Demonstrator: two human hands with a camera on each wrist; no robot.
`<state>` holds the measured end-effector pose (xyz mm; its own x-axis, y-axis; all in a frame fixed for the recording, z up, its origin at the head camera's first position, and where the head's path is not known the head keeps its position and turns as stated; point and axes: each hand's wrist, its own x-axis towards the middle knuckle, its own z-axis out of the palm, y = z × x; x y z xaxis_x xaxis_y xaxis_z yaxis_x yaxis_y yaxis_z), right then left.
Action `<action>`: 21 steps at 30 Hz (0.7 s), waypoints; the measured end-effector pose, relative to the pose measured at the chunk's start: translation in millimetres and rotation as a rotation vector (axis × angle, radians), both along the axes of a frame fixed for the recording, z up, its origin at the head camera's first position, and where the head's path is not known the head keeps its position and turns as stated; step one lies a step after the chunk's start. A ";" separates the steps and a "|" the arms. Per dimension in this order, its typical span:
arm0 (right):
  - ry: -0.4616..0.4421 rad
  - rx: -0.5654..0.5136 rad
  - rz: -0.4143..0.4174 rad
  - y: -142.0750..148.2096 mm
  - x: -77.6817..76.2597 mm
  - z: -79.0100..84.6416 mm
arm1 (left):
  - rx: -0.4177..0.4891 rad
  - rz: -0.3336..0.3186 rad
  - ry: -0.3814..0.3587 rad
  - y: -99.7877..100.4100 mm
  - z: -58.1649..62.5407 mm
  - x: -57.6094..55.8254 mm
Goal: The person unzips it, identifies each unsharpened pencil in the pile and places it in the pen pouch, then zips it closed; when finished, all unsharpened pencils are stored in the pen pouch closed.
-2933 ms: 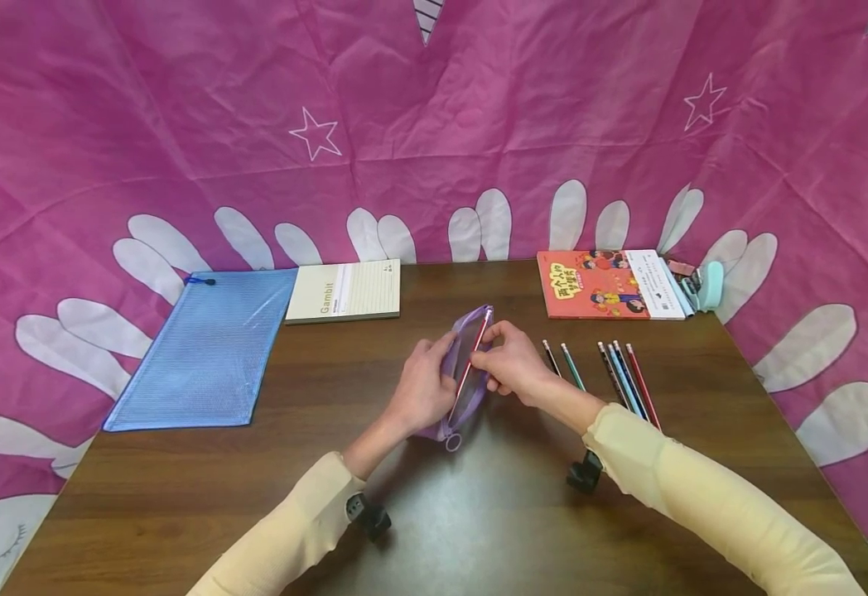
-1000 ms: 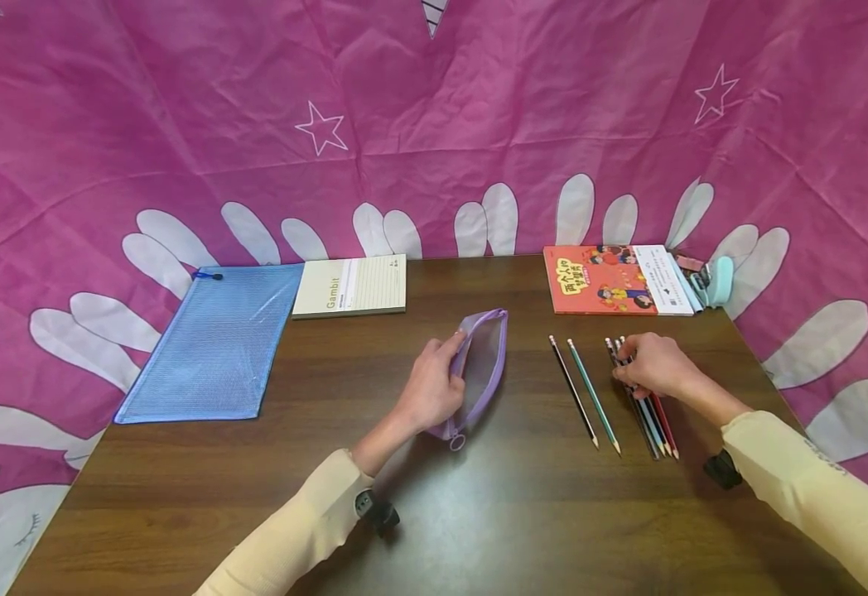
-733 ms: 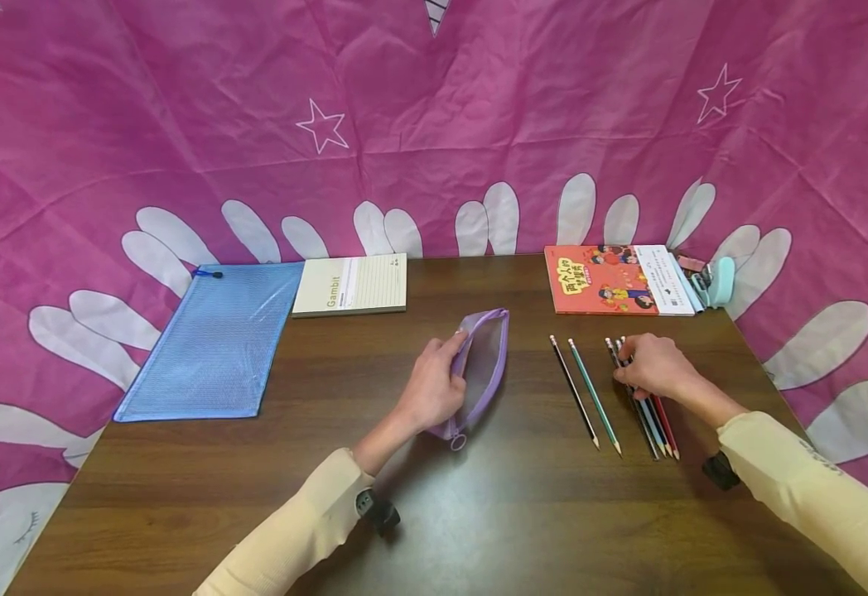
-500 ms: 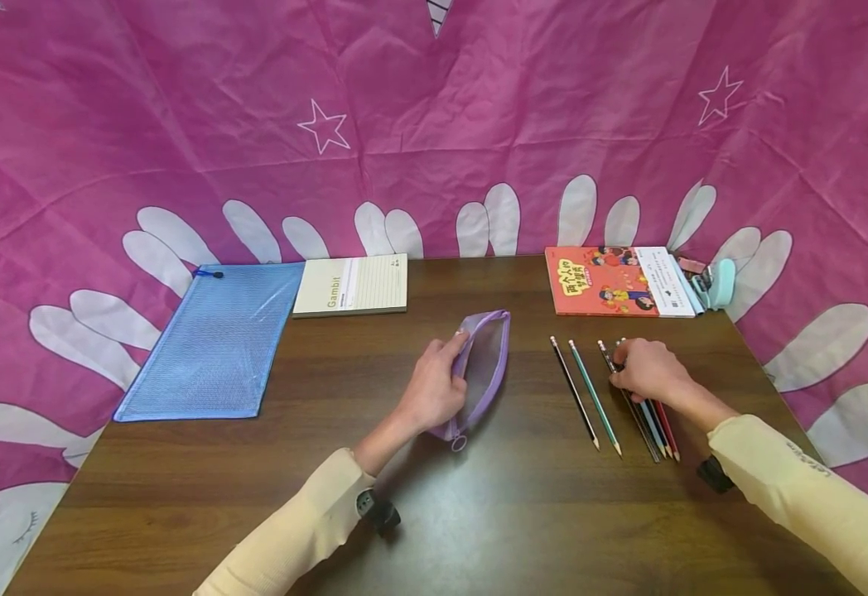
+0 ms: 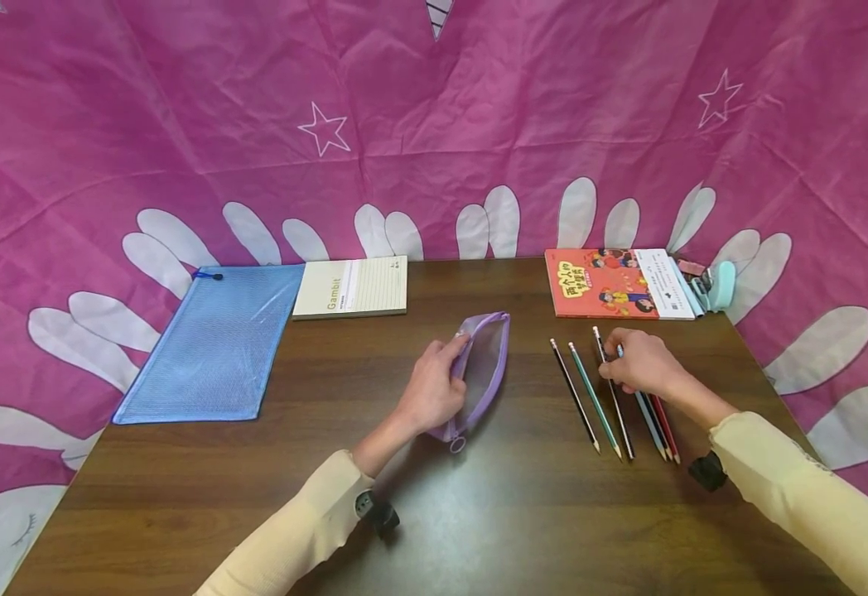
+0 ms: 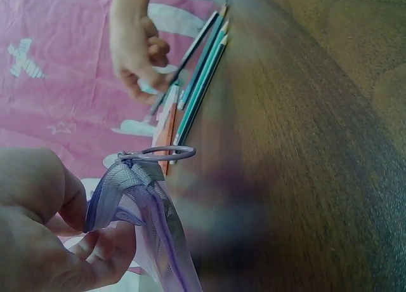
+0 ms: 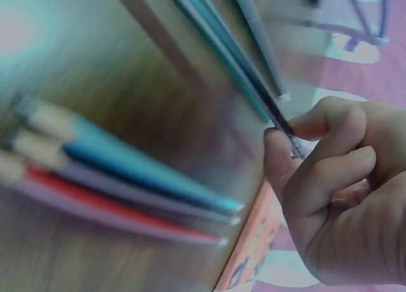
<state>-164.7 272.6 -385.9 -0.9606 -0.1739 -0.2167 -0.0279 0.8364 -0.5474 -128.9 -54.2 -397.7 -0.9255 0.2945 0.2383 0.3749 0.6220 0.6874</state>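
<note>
My left hand (image 5: 430, 386) grips one side of a purple mesh pencil pouch (image 5: 495, 374), whose unzipped mouth gapes toward the right. A zipper ring (image 6: 168, 153) shows at the pouch's end in the left wrist view. My right hand (image 5: 644, 362) pinches a dark pencil (image 5: 616, 406) near its eraser end, between thumb and fingers. To its left lie a black pencil (image 5: 574, 396) and a green pencil (image 5: 595, 400). Beneath and right of the hand are a blue pencil (image 7: 146, 162), a dark one and a red pencil (image 5: 665, 429), their upper ends partly hidden.
At the back left lie a blue mesh zip folder (image 5: 210, 348) and a cream notebook (image 5: 352, 286). An orange-red book (image 5: 605, 283) is at the back right, beside a light-teal object (image 5: 721, 285). A pink cloth (image 5: 434, 124) hangs behind the wooden table (image 5: 494, 521).
My right hand left the pouch, where it held a red pencil, and went to the pencils at right. It has since drawn a dark pencil leftward from the group. The left hand stays on the pouch.
</note>
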 end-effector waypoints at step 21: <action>-0.142 -0.758 -0.251 -88.4 3.6 18.8 | -0.008 0.000 0.013 -0.3 1.5 2.5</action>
<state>-161.1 184.3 -367.0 -0.9627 -0.1051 -0.2493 0.2237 0.2092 -0.9520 -126.4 -54.4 -396.2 -0.9222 0.2965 0.2484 0.3841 0.6272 0.6776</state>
